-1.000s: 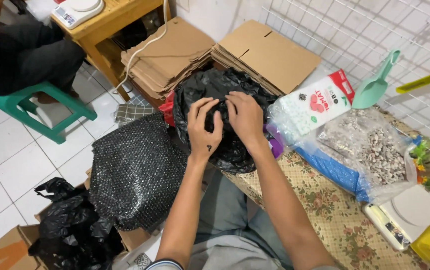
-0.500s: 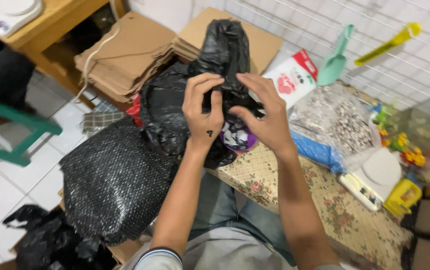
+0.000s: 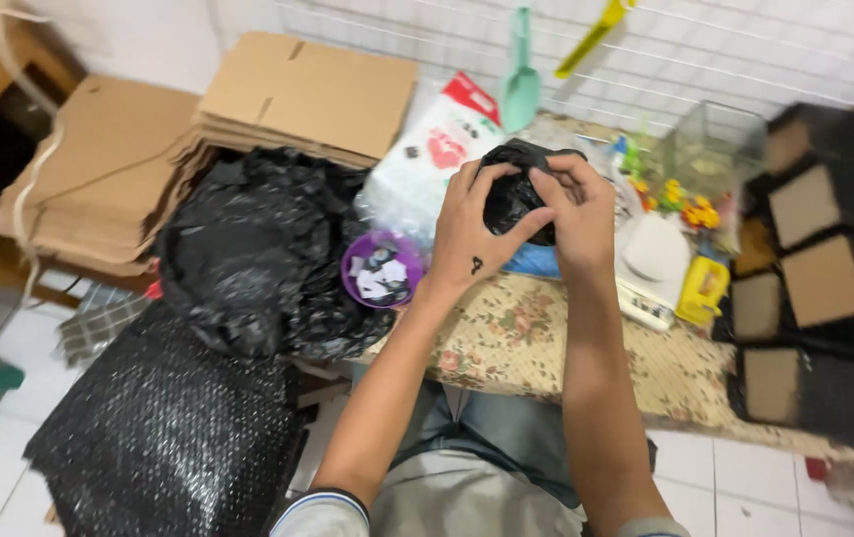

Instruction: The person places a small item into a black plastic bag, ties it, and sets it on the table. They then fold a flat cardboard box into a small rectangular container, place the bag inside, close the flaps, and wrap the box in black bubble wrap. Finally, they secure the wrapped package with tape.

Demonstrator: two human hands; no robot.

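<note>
Left to right: heaped black plastic sack (image 3: 248,249), purple tub (image 3: 382,268) at the floral worktop (image 3: 546,348) edge, then left hand (image 3: 472,239) and right hand (image 3: 576,214), fingers clamped on a small black bag (image 3: 512,194) above the worktop. Likely hazard: slick plastic slipping, an elbow toppling the tub.

Left of the hands: large black plastic bag (image 3: 248,249), purple bowl (image 3: 381,268), flattened cardboard boxes (image 3: 308,94). Above: green scoop (image 3: 520,85). Right: white scale (image 3: 654,249), yellow tape dispenser (image 3: 702,288). Beneath lay a floral tablecloth (image 3: 546,353).
</note>
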